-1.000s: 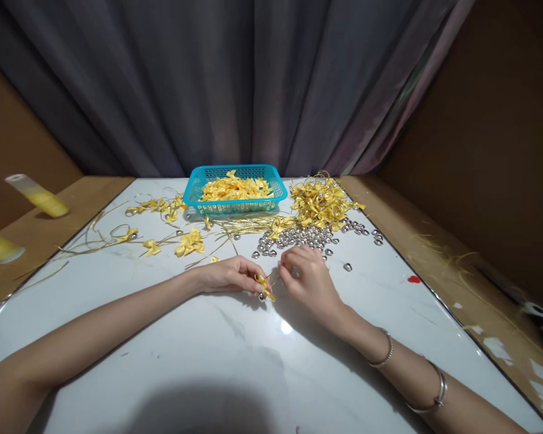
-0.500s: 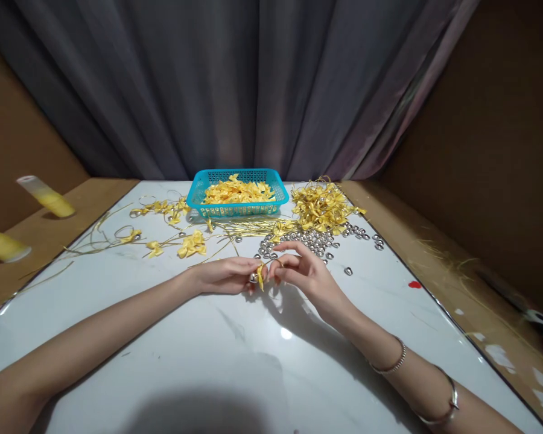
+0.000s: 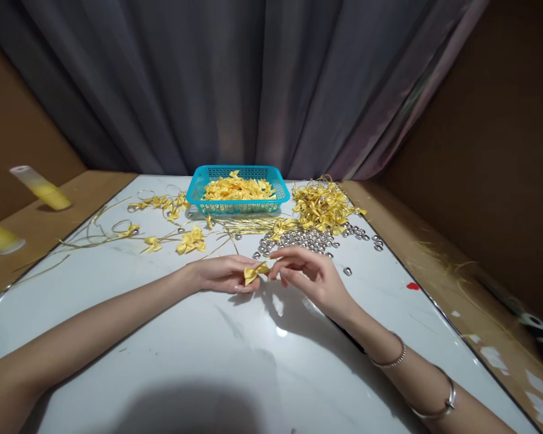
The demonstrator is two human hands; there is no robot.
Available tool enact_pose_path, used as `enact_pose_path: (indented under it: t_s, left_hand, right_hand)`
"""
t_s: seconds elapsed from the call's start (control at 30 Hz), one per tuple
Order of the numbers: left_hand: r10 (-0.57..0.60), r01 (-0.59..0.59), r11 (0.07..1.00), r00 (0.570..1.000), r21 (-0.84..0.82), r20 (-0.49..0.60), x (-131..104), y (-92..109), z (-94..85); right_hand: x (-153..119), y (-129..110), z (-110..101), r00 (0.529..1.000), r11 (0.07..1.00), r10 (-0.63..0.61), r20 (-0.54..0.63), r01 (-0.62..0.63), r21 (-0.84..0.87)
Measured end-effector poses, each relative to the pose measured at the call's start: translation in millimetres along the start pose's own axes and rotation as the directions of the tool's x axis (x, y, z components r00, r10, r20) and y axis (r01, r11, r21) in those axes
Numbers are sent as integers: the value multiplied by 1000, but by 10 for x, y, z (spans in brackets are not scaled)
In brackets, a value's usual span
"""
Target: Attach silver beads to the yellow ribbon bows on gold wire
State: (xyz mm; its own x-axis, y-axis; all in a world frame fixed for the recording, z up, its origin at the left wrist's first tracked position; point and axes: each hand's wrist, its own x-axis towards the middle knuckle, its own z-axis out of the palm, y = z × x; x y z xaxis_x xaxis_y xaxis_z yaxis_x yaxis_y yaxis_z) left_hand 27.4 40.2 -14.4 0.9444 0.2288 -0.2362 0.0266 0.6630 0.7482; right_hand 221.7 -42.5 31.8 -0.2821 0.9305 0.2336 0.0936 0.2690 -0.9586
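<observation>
One yellow, satin-like ribbon bow (image 3: 255,273) is gripped at the fingertips of the left hand (image 3: 228,274), above the white, marble-patterned tabletop (image 3: 185,343); one end is kept clear of the palm, presumably for access from the other side. The right hand (image 3: 314,280) is placed at the bow's three o'clock end with fingers curled; whether anything is pinched there cannot be told. From the bow, a bundle of thin gold cords (image 3: 248,226) is laid crosswise at twelve o'clock, with a turquoise, perforated plastic basket (image 3: 238,204) of yellow bows set beyond. Small, rounded silver beads (image 3: 301,241) are spread at two o'clock, probably for short reach by the right hand; a heap of corded yellow bows (image 3: 321,208) is piled behind them. Loose yellow bows (image 3: 190,240) are grouped at ten o'clock.
</observation>
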Motion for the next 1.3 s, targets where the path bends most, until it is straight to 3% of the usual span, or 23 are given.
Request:
enact_pose_path:
  t_s: [0.1,0.2,0.4,0.7,0.83,0.9,0.97,1.07,1.13,1.3]
  left_hand:
    - [-18,17,999,1000,44,22,-6,4,-5]
    - [-43,43,999,999,34,15,-11,9,4]
    - [-87,88,996,996,27,-13,-24,20,32]
    - [-78,77,997,996,-24,-34,-22,13,49]
    - [-61,62,998,998,19,-26,-14,-10,16]
    - [-40,41,999,998,25,-39,-6,-23,-1]
    - [-22,23,1000,998,8,-51,6,-34,-14]
    - [-20,19,1000,999,-8,-38,27,-43,-33]
    - [-26,26,1000,1000,-6,-14,36,-43,-43]
    - [-30,30,1000,1000,-5,3,34,-39,-49]
  right_hand:
    - [5,19,-23,987,965,-155,-52,140,-223]
    - [20,32,-52,966,897,-257,0,238,-372]
    - [13,17,-19,939,834,-230,256,326,-445]
    - [-18,91,99,917,667,-295,267,398,-630]
    - [23,86,26,931,726,-326,164,358,-588]
    - [43,43,-19,954,780,-275,123,296,-551]
    - [48,-8,-41,968,793,-193,163,252,-555]
    - [25,-54,-13,947,710,-80,312,274,-649]
    - [1,-52,34,935,621,-32,353,295,-726]
    - [-11,9,131,923,435,-80,377,372,-820]
